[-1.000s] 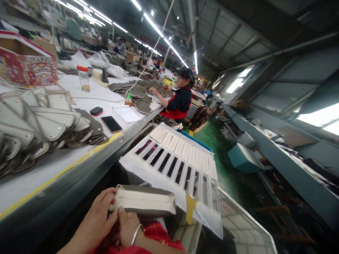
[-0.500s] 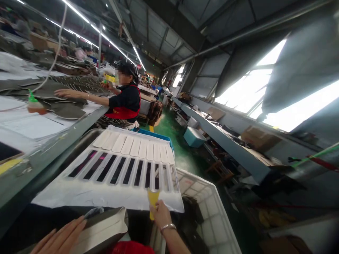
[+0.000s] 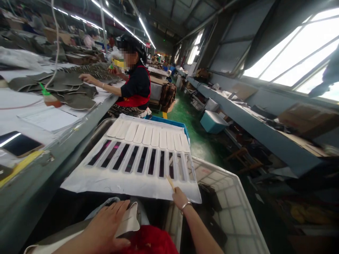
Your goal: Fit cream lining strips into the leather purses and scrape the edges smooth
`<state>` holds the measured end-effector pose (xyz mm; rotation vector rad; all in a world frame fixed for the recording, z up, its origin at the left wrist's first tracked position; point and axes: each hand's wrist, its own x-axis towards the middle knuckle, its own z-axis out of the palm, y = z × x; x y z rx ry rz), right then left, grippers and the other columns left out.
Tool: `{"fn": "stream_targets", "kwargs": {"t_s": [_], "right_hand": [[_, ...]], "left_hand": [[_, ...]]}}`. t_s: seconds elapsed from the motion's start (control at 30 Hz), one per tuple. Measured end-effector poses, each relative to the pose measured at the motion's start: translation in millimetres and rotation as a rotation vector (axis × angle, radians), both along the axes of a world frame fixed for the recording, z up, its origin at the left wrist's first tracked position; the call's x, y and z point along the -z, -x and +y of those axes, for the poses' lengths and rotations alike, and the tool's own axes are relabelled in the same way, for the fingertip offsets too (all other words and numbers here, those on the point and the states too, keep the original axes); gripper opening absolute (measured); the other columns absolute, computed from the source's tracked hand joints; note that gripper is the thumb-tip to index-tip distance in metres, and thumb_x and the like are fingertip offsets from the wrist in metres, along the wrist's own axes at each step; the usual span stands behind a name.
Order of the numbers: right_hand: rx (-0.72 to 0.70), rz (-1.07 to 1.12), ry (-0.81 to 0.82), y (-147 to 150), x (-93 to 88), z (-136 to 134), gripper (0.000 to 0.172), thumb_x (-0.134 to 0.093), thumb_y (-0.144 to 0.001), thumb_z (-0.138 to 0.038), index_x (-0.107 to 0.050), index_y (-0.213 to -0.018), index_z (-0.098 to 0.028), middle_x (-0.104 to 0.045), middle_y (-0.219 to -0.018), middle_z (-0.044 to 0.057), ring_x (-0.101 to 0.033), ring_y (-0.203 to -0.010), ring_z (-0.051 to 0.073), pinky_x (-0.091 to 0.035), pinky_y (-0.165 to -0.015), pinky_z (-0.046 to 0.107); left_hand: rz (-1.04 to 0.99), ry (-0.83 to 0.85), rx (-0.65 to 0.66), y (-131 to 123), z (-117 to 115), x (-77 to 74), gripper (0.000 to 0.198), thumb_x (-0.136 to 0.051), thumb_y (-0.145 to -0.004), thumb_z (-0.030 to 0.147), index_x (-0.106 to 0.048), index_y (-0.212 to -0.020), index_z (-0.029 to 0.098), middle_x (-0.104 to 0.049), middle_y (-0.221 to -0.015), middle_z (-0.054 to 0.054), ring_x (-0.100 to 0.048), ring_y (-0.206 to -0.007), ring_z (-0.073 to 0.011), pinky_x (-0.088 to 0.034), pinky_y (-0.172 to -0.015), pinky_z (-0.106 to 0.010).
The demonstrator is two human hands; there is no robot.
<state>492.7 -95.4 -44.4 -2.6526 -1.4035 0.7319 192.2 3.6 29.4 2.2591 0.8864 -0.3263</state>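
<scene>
My right hand (image 3: 180,198) is closed around a yellow scraper (image 3: 171,182), seen nearly edge-on. The scraper's tip is at the near edge of a white sheet (image 3: 127,185) that has a row of long slots cut in it. Several white strips (image 3: 155,137) lie side by side along the far part of the sheet. My left hand (image 3: 107,222) lies over a grey and white folded piece (image 3: 129,220), fingers stretched out and thumb apart. Much of that piece is hidden under my hand and forearm.
A white plastic crate (image 3: 233,197) stands right of the sheet, and a blue bin (image 3: 186,128) shows behind it. On the left, a worktable (image 3: 53,148) holds a phone (image 3: 19,143), a glue bottle (image 3: 51,100) and grey pieces (image 3: 71,90). A co-worker (image 3: 136,81) leans over it.
My view has turned, so the surroundings sit differently in the picture. My left hand has moved further over the grey and white piece. The scraper in my right hand has turned from broadside to edge-on.
</scene>
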Motion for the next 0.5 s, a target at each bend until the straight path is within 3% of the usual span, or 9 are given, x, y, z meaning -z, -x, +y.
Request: {"fn": "stream_targets", "kwargs": {"t_s": [0.07, 0.17, 0.23, 0.33, 0.37, 0.43, 0.5], "right_hand": [[-0.064, 0.099, -0.025, 8.9, -23.1, -9.2, 0.033, -0.035, -0.095, -0.038, -0.057, -0.094, -0.014, -0.065, -0.08, 0.007, -0.06, -0.071, 0.014, -0.042, -0.059, 0.024], [-0.209, 0.205, -0.058, 32.2, -55.5, -12.8, 0.042, -0.029, -0.095, -0.044, -0.059, -0.08, -0.018, -0.065, -0.076, 0.002, -0.06, -0.07, 0.012, -0.04, -0.062, 0.022], [-0.339, 0.121, -0.051, 47.8, -71.1, -4.0, 0.047, -0.028, -0.095, -0.044, -0.061, -0.074, -0.018, -0.066, -0.073, 0.004, -0.061, -0.071, 0.016, -0.04, -0.066, 0.027], [-0.511, -0.108, -0.016, 64.3, -82.4, 21.7, 0.048, -0.031, -0.092, -0.047, -0.063, -0.073, -0.017, -0.067, -0.072, 0.009, -0.063, -0.073, 0.023, -0.04, -0.069, 0.035], [-0.541, -0.151, -0.011, 68.2, -83.5, 31.4, 0.047, -0.032, -0.092, -0.047, -0.064, -0.074, -0.017, -0.067, -0.073, 0.009, -0.063, -0.074, 0.024, -0.041, -0.069, 0.037], [-0.597, -0.168, -0.015, 75.2, -83.1, 49.4, 0.044, -0.033, -0.092, -0.045, -0.065, -0.077, -0.017, -0.068, -0.076, 0.009, -0.063, -0.075, 0.024, -0.042, -0.068, 0.036], [-0.65, -0.143, -0.02, 83.2, -80.5, 64.2, 0.042, -0.034, -0.092, -0.042, -0.065, -0.08, -0.017, -0.068, -0.079, 0.009, -0.064, -0.075, 0.023, -0.043, -0.065, 0.033]], "left_hand": [[-0.045, 0.191, 0.001, 4.2, 17.1, -11.2, 0.093, -0.067, -0.06, 0.055, -0.034, -0.139, 0.018, -0.032, -0.145, -0.011, -0.029, -0.132, -0.0332, -0.019, -0.11, -0.047], [-0.137, 0.548, -0.056, -1.2, 44.7, -23.3, 0.068, -0.051, -0.074, 0.063, -0.046, -0.131, 0.027, -0.042, -0.141, -0.004, -0.035, -0.13, -0.0286, -0.017, -0.111, -0.044], [-0.225, 0.849, -0.14, -11.3, 56.9, -20.1, 0.058, -0.039, -0.081, 0.064, -0.057, -0.121, 0.026, -0.054, -0.13, -0.003, -0.045, -0.123, -0.0266, -0.022, -0.109, -0.041], [-0.351, 1.276, -0.373, -26.1, 62.8, -0.3, 0.059, -0.037, -0.079, 0.068, -0.061, -0.101, 0.019, -0.067, -0.108, -0.007, -0.06, -0.101, -0.0246, -0.039, -0.096, -0.039], [-0.361, 1.335, -0.494, -29.4, 63.0, 7.3, 0.058, -0.04, -0.077, 0.07, -0.059, -0.093, 0.018, -0.069, -0.099, -0.008, -0.063, -0.092, -0.0237, -0.043, -0.091, -0.038], [-0.332, 1.3, -0.749, -32.9, 63.4, 19.2, 0.054, -0.046, -0.072, 0.072, -0.05, -0.081, 0.018, -0.071, -0.084, -0.009, -0.065, -0.078, -0.0223, -0.047, -0.08, -0.036], [-0.311, 1.232, -0.893, -33.7, 64.8, 25.5, 0.053, -0.051, -0.07, 0.071, -0.045, -0.081, 0.019, -0.07, -0.077, -0.007, -0.065, -0.073, -0.0218, -0.048, -0.076, -0.035]]}}
